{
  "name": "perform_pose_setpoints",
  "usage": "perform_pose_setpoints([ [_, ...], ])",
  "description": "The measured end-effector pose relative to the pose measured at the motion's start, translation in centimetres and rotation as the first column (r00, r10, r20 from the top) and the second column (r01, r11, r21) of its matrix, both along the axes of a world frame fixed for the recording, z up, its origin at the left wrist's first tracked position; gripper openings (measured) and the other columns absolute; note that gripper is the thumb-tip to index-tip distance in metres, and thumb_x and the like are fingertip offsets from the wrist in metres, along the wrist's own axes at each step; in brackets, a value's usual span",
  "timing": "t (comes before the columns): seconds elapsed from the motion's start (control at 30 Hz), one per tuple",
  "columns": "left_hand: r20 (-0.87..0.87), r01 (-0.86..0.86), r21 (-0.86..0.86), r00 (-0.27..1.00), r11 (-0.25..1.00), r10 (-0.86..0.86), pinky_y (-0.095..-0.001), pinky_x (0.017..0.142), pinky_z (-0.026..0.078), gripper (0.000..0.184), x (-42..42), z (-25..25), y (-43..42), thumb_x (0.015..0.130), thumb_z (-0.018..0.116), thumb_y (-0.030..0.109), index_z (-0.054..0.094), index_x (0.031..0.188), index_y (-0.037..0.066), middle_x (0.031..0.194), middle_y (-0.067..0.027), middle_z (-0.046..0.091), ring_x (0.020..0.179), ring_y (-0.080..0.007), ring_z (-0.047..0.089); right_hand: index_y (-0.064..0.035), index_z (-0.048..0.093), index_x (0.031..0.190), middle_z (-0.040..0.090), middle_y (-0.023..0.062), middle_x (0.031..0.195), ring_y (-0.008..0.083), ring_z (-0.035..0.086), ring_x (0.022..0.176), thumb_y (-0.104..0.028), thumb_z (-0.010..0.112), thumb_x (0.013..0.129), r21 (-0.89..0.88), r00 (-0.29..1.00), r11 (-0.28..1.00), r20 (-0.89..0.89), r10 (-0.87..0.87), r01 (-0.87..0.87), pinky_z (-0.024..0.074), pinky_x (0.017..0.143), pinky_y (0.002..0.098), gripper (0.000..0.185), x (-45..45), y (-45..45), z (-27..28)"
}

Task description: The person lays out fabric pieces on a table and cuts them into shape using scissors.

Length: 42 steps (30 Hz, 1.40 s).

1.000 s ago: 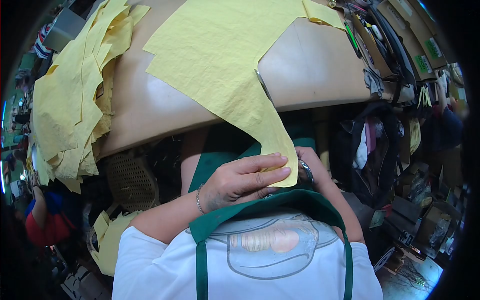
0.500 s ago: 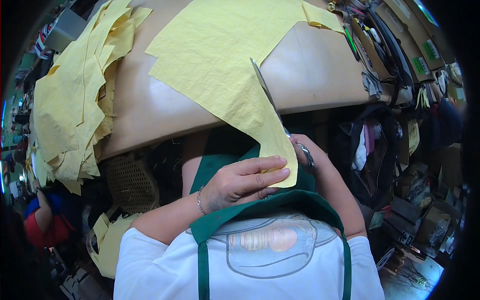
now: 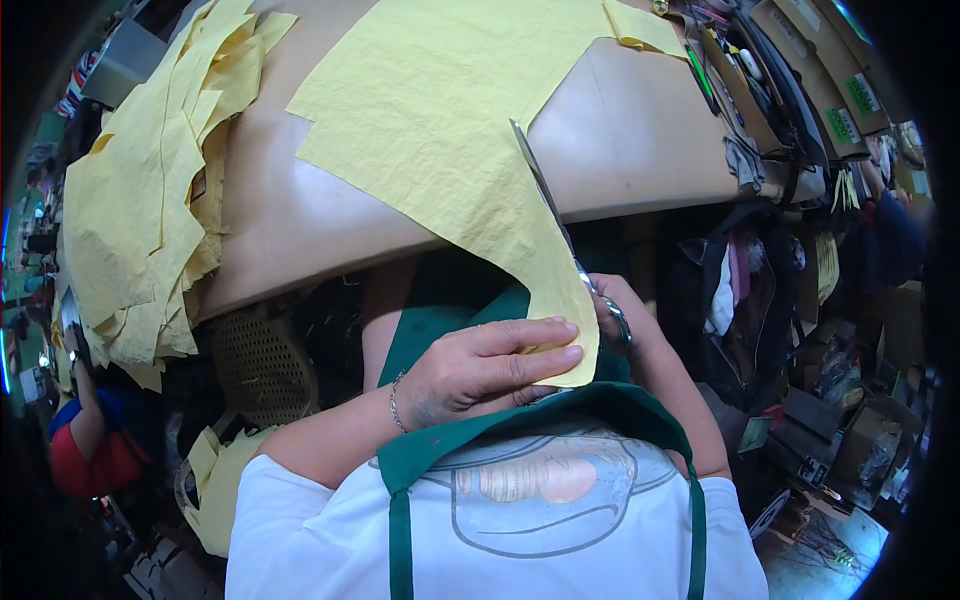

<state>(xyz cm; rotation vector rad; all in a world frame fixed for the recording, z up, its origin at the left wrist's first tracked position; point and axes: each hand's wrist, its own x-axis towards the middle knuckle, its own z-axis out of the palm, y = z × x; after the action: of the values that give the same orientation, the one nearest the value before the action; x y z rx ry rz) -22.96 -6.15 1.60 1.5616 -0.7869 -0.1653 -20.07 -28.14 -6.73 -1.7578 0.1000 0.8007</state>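
Observation:
A large yellow sheet (image 3: pixel 430 130) lies over the table and hangs past its front edge toward my lap. My left hand (image 3: pixel 490 370) grips the sheet's lower end between fingers and thumb. My right hand (image 3: pixel 612 305) is closed around the handles of metal scissors (image 3: pixel 545 190), just right of the hanging strip. The blades point up and away along the sheet's right edge, with the tip near the inner corner. Part of my right hand is hidden behind the sheet.
Yellow pieces (image 3: pixel 140 200) are heaped on the table (image 3: pixel 290 230) at left. A tool box (image 3: pixel 745 90) stands at the back right. A perforated chair (image 3: pixel 262 365) is below the table. Dark bags (image 3: pixel 745 310) hang at right. At far left a person's arm (image 3: pixel 88 400) shows.
Over the last second more of the scissor blades has come into view beside the sheet. My left hand and the sheet's lower end have shifted slightly downward.

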Motion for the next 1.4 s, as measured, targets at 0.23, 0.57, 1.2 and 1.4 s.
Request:
perform_pose_setpoints([
  [0.23,-0.078,0.076,-0.065,0.994,0.995,-0.081,-0.0285,0.082,0.043,0.033,0.2,1.3,0.1,0.075,0.056,-0.002,0.055,0.108,0.001,0.113,-0.0215,0.05,0.098,-0.0268,0.055,-0.0059,0.044,0.06,0.043,-0.0002,0.046,0.0089,0.046,0.041,-0.067,0.053,0.064,0.021,0.999,0.999,-0.015,-0.04,0.04,0.0356,0.037,0.0232,0.062,-1.7,-1.6,-1.0],
  [0.57,-0.183,0.019,-0.241,0.981,0.97,-0.064,-0.0294,0.081,0.043,0.028,0.8,2.2,0.8,0.078,0.053,0.0,0.054,0.106,-0.003,0.109,-0.0197,0.053,0.096,-0.0254,0.055,-0.0058,0.045,0.062,0.042,-0.0015,0.045,0.0077,0.044,0.039,-0.065,0.057,0.062,0.043,0.997,0.997,-0.036,-0.07,0.071,0.0336,0.035,0.0213,0.06,-3.1,-2.6,1.6],
  [1.2,0.06,0.475,-0.045,0.88,0.879,-0.472,-0.0348,0.087,0.041,0.04,2.2,1.5,-3.6,0.075,0.062,0.017,0.052,0.112,0.006,0.117,-0.0155,0.047,0.106,-0.0284,0.048,-0.0071,0.045,0.067,0.044,-0.0024,0.055,0.0061,0.042,0.045,-0.07,0.054,0.061,0.227,0.991,0.966,-0.076,-0.108,0.123,0.0335,0.04,0.0193,0.063,-4.2,-2.8,0.2],
  [1.4,0.548,-0.54,0.294,0.771,0.789,0.324,-0.0416,0.092,0.034,0.036,6.5,-1.6,1.3,0.074,0.062,0.021,0.054,0.105,0.006,0.114,-0.0197,0.048,0.108,-0.0358,0.043,-0.0094,0.042,0.066,0.042,-0.0034,0.055,0.0045,0.041,0.044,-0.065,0.057,0.064,0.385,0.982,0.914,-0.178,-0.066,0.131,0.0339,0.04,0.0175,0.057,-3.8,-3.4,1.2],
])
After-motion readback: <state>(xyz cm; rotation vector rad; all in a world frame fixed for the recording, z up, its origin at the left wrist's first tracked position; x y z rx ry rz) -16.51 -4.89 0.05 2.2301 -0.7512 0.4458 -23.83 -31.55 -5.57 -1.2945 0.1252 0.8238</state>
